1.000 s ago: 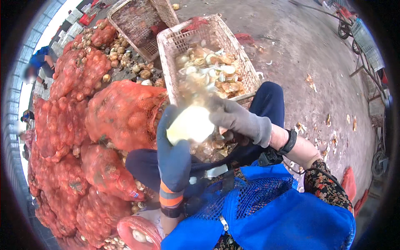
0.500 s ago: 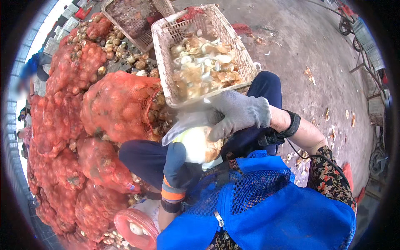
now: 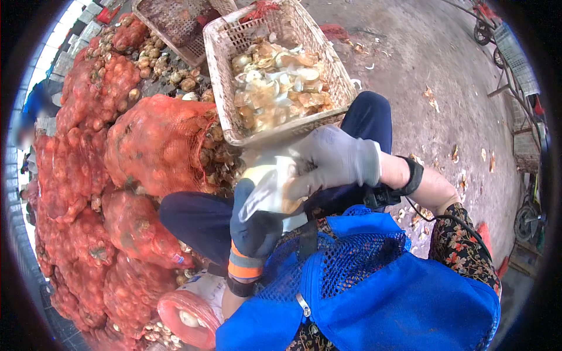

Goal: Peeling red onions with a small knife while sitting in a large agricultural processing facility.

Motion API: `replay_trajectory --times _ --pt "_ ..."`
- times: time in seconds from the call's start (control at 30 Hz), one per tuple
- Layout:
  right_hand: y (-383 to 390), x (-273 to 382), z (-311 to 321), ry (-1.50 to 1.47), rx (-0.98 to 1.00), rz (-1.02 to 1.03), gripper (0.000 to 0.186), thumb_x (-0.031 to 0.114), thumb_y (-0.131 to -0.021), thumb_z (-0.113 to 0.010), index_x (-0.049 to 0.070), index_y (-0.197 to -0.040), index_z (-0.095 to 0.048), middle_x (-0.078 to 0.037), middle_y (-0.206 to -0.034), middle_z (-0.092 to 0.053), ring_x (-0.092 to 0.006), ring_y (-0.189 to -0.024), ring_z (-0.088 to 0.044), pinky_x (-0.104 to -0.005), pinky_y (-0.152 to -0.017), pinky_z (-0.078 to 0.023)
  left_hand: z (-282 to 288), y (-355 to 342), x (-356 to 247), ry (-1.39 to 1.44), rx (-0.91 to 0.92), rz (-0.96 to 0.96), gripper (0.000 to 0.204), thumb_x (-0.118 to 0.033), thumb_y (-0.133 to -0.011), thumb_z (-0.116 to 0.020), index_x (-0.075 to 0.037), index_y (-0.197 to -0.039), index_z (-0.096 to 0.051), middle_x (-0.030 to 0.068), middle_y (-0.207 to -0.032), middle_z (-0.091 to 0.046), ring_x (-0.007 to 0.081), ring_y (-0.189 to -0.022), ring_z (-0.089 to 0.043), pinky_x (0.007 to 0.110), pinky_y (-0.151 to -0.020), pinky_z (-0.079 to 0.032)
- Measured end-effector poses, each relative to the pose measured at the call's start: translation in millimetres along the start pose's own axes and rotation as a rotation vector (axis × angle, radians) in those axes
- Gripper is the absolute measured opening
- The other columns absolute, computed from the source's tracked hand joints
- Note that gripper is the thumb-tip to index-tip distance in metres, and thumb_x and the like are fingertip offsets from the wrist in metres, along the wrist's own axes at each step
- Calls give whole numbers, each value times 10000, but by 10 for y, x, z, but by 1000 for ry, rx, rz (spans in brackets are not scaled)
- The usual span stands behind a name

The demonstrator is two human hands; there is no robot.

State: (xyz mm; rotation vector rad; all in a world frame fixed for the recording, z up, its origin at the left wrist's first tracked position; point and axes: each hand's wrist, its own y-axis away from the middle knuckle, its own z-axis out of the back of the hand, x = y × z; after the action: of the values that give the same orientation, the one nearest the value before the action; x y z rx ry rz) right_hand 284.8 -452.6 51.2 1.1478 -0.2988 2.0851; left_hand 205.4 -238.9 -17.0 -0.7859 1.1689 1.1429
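Note:
My left hand (image 3: 256, 225), in a dark glove with an orange-striped cuff, is closed round a large onion (image 3: 274, 186). The onion is pale and partly peeled, with brown skin on its right side. My right hand (image 3: 331, 158), in a grey glove, is closed at the onion's upper right, its thumb against the skin. From its fingers a pale, flat, blade-shaped piece (image 3: 260, 198) reaches across the onion toward my left thumb. Blur hides whether it is a knife blade or a peel. Just beyond my hands stands a white plastic crate (image 3: 225, 108) holding onion peels (image 3: 284, 88).
Red mesh sacks of onions (image 3: 149, 143) are piled on my left. Loose onions (image 3: 175, 73) lie behind them, beside a second crate (image 3: 171, 26). A pink-rimmed bag (image 3: 175, 313) with pale onions stands by my left arm. Peel scraps (image 3: 430, 99) litter the floor to the right.
The pale blade-shaped piece has swung down across the onion's front toward my left thumb, and my right hand has turned slightly. The whole view has shifted a little. Both hands stay at the onion.

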Motion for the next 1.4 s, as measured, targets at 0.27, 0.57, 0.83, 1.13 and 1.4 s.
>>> replay_trajectory --times 0.27,0.57,0.83,1.13,1.4 --pt "125 153 -130 401 -71 473 551 632 -623 -670 147 -872 -595 -42 -672 -546 -256 -633 -578 -361 -521 -417 39 -116 -226 1294 -221 189 559 -494 -883 -516 -74 -1251 -493 82 -1240 -544 262 -1091 -545 414 -891 -481" --pt "-257 -425 642 747 -478 -482 466 483 -739 -678 76 -947 -586 -133 -807 -647 -301 -759 -644 -406 -645 -501 275 -182 -131 191 -557 -194 608 -134 -708 -689 -30 -1235 -403 117 -1187 -527 229 -1054 -536 358 -913 -449" --pt "-171 80 -76 -867 -59 -216 485 314 -823 -646 16 -1173 -492 -10 -750 -568 -59 -580 -507 -211 -471 -402 247 -416 -359 918 -126 -169 696 -134 -778 -608 29 -1366 -274 145 -1265 -458 228 -1103 -502 355 -959 -419" --pt "-163 -205 -345 -615 -17 -168 198 149 -743 -656 -23 -825 -602 -38 -655 -593 -72 -558 -526 -240 -434 -382 124 -353 -408 -167 -217 -395 670 -201 -645 -718 14 -1206 -422 117 -1016 -564 210 -938 -556 346 -831 -463" --pt "-223 -349 -514 -470 -120 -2 303 184 -650 -692 -38 -834 -599 -96 -686 -620 -163 -645 -580 -309 -559 -457 -64 -182 -401 -260 -370 -414 727 -208 -610 -732 43 -1223 -430 130 -1055 -554 224 -944 -558 345 -845 -460"
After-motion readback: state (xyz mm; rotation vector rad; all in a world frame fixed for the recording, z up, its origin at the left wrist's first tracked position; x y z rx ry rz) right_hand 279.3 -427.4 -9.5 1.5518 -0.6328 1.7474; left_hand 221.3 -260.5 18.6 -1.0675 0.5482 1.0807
